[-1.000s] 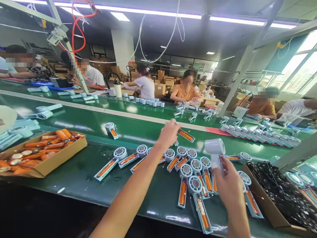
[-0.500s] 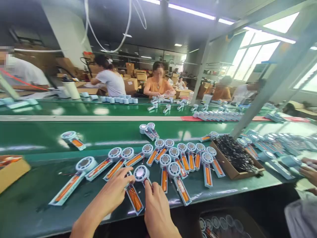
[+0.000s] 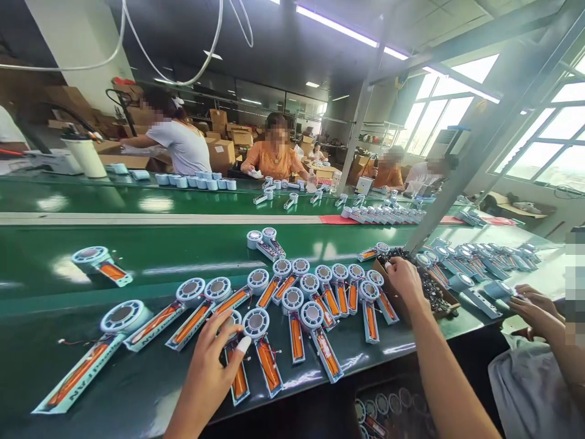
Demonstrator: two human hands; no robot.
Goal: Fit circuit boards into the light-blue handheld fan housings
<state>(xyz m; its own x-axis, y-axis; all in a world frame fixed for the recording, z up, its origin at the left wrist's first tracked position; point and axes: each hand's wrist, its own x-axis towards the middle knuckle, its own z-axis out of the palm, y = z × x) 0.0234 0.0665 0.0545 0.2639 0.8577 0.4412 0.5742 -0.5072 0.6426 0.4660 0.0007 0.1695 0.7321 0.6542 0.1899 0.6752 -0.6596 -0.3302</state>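
My left hand (image 3: pixel 212 356) is over the near row of light-blue handheld fans, its thumb and fingers apart. A white cover sits on the thumb tip. Under its fingers is one fan (image 3: pixel 238 384), partly hidden; beside the thumb lies another fan (image 3: pixel 269 366) with an orange strip in its open handle and loose thin wires. My right hand (image 3: pixel 406 281) reaches into a cardboard box (image 3: pixel 445 314) of small black parts (image 3: pixel 432 291). Its fingers are bent and drawn together among the parts; what they grip, if anything, is hidden.
Several similar open-handled fans (image 3: pixel 313 317) spread across the green bench. A slanted metal post (image 3: pixel 450 161) rises behind the box. At right, a co-worker's hands (image 3: pixel 534 308) are beside more fans. Below the bench edge is a bin of round clear parts (image 3: pixel 381 405). People sit across the belt.
My right hand has left the fan near my left hand and moved right into the box of black parts. My left hand has shifted slightly, and its fingers are spread. The view has turned right.
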